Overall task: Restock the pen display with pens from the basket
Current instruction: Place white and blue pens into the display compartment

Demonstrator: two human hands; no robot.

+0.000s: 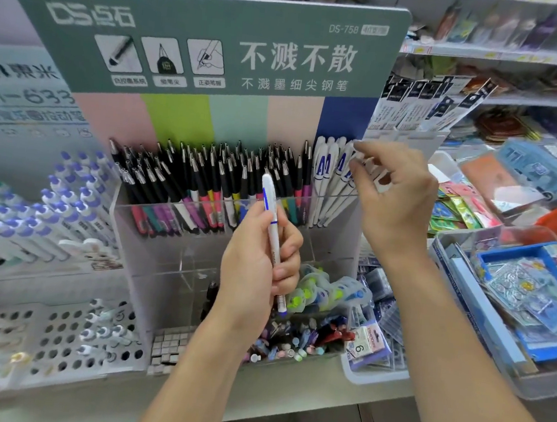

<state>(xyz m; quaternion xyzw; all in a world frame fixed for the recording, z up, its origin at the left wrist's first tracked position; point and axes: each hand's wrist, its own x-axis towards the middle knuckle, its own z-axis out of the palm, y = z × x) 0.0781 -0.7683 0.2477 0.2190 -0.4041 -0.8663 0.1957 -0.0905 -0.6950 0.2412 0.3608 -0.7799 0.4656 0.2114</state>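
My left hand (255, 262) grips a white pen (273, 234) with blue markings, upright and tilted slightly, cap end toward 12 o'clock, in front of the clear pen display (154, 230). My right hand (394, 200), at 2 o'clock from it, hangs released, its loosely curled fingertips (360, 147) just beside the white pens (329, 178) standing at the display's right end. Black pens (213, 174) fill the rest of that row.

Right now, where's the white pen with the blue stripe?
Head view, centre: the left hand grips the white pen upright in front of the clear display bin, just left of the white pens the right hand reaches toward.
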